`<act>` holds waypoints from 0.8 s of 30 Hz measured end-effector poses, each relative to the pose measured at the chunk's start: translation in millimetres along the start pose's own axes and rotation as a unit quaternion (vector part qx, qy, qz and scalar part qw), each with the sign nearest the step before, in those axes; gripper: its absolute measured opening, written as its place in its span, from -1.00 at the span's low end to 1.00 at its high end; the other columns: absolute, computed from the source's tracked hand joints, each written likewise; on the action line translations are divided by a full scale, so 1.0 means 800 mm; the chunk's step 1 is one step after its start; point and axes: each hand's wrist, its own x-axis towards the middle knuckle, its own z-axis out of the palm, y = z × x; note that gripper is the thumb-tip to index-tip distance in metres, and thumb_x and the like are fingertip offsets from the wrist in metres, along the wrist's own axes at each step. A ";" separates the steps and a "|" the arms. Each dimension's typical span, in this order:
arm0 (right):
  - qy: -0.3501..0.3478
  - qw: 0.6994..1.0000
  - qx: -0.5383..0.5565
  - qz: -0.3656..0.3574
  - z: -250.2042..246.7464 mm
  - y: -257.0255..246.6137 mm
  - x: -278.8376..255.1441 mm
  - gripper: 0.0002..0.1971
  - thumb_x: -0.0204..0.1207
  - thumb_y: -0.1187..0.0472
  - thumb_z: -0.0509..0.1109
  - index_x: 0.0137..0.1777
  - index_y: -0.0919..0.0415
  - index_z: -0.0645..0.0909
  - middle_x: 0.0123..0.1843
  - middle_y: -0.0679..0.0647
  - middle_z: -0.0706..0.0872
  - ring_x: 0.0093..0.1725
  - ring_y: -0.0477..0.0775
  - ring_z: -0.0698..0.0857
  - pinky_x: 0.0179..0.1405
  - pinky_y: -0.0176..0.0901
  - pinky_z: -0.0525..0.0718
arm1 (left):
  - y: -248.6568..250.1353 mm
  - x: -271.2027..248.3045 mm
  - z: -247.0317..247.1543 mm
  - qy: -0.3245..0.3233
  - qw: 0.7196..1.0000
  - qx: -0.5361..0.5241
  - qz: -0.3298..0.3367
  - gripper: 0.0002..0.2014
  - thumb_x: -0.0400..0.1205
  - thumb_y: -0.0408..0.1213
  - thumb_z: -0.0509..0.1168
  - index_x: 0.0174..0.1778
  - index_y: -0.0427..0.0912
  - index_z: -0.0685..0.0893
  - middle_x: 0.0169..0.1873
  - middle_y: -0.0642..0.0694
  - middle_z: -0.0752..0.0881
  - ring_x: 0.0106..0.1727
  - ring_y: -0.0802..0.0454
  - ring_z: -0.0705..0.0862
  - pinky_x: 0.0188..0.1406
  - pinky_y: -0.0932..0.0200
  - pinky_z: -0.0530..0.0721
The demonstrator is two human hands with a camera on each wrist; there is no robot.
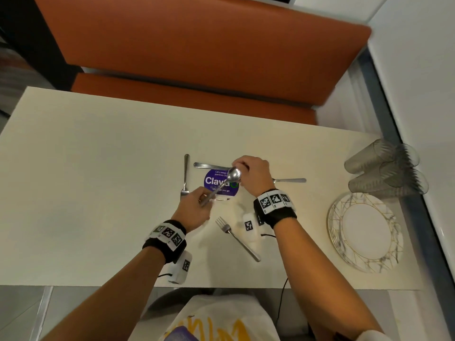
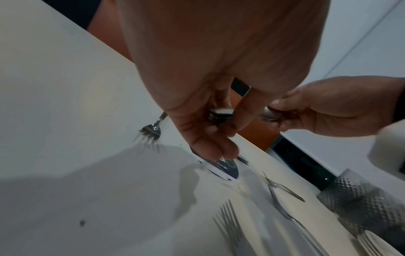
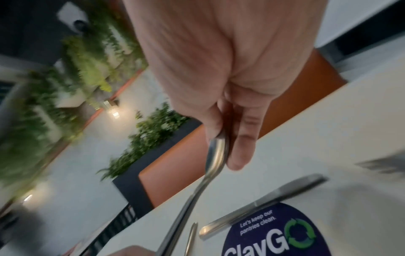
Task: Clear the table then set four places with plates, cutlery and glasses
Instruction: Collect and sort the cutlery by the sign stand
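Right hand (image 1: 253, 172) pinches the bowl of a spoon (image 1: 233, 175); left hand (image 1: 194, 209) fingers curl around its handle, above the table (image 1: 98, 168).

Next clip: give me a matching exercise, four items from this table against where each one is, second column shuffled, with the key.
Items:
1. spoon
2. stack of plates
3. glasses
4. round purple sticker

Places:
A. at the table's right edge, beyond the plates
B. held above the table by both hands
C. flat at the table's middle
D. right side, near the front edge

Pairs: 1-B, 2-D, 3-A, 4-C
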 end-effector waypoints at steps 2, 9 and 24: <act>0.054 0.996 0.047 0.055 -0.006 0.024 0.007 -0.81 0.65 0.34 0.34 0.01 0.24 0.81 -0.08 0.11 0.85 -0.28 0.09 0.79 -0.24 -0.11 0.80 | -0.006 0.023 -0.008 0.033 0.997 0.059 0.040 -0.81 0.68 -0.41 0.38 0.15 -0.13 0.80 -0.18 -0.09 0.76 -0.21 -0.06 0.77 -0.12 0.07 0.72; 0.083 0.975 0.072 0.193 0.016 0.087 0.016 -0.82 0.62 0.32 0.38 0.02 0.17 0.84 -0.03 0.10 0.87 -0.05 0.11 0.81 0.13 -0.01 0.77 | 0.002 0.099 -0.010 0.096 0.979 0.164 0.067 -0.80 0.60 -0.41 0.50 0.12 -0.16 0.88 0.03 -0.17 0.76 -0.02 -0.10 0.71 0.12 -0.04 0.72; 0.028 0.986 0.003 0.166 0.035 0.129 0.017 -0.83 0.58 0.25 0.42 0.03 0.19 0.85 -0.09 0.15 0.84 -0.14 0.15 0.79 0.05 -0.01 0.74 | -0.015 0.132 0.016 0.114 0.973 0.201 0.008 -0.76 0.57 -0.59 0.45 0.12 -0.30 0.84 0.13 -0.23 0.73 0.06 -0.13 0.73 -0.03 0.22 0.63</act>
